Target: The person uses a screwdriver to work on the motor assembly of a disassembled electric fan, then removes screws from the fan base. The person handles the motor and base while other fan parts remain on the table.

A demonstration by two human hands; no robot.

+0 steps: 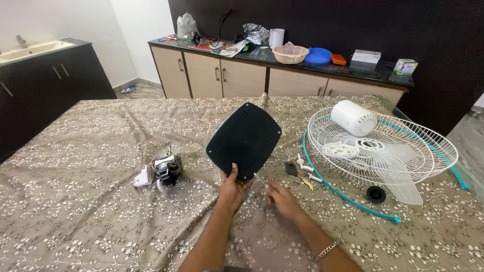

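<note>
Gripped by its bottom edge, the dark flat cover stands up over the worktop in the left hand, thumb in front, while the right hand pinches a thin tool beside it.

Far bench along dark wall: small carton, white with green and multicolour print, at right end. Flat white box just left of it. Tied clear plastic bag at left end. Crumpled silvery wrapper mid-bench. No screens or signs seen.

Dark plate, floral brown tablecloth
</note>
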